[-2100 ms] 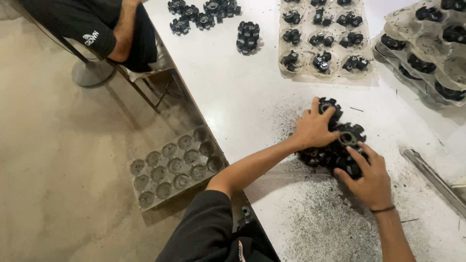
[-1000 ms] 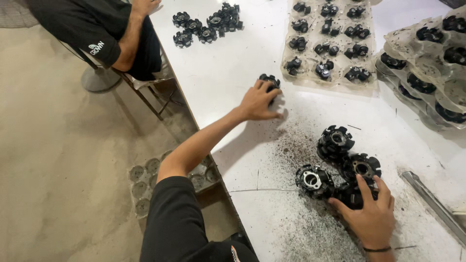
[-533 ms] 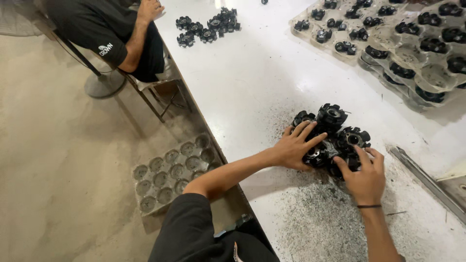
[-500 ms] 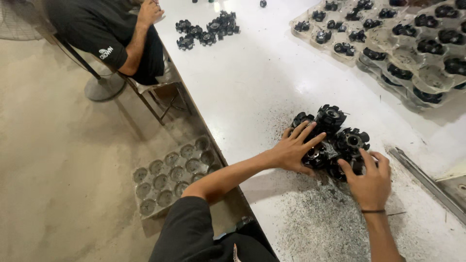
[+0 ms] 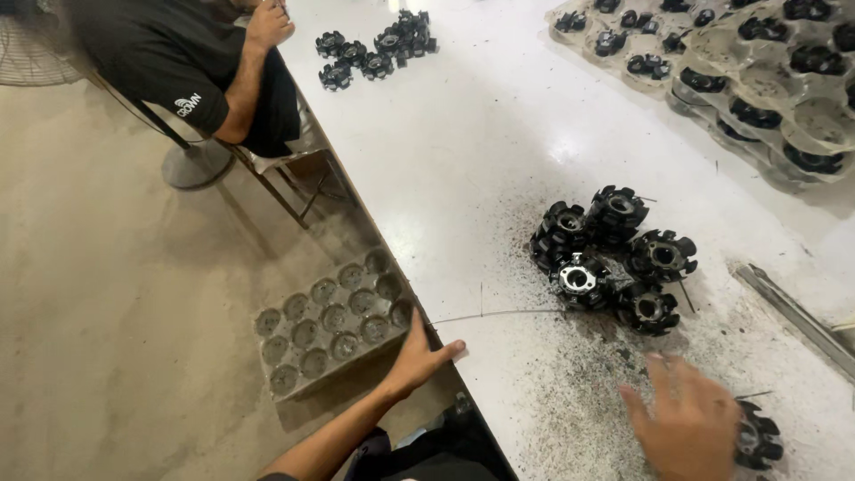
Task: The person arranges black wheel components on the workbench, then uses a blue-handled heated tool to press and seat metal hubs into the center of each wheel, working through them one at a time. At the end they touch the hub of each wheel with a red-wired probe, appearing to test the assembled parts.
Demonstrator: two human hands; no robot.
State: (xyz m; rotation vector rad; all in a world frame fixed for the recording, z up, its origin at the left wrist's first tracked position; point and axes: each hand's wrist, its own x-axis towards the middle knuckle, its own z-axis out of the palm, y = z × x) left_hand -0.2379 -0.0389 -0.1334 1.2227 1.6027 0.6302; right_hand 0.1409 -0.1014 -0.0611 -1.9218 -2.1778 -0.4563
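A cluster of several black toothed plastic parts lies on the white table amid dark dust. My left hand rests open at the table's near edge, thumb on the tabletop, fingers over the side, holding nothing. My right hand hovers low at the bottom right, blurred, fingers spread, next to a single black part that it partly covers. Neither hand touches the cluster.
A grey moulded tray with round pockets sits below the table edge. Clear trays holding black parts fill the far right. More black parts lie far left by a seated person. A metal bar lies at right.
Both hands have left the cluster of parts. The left hand dropped back to the table edge and the right hand pulled toward me, beside a single part.
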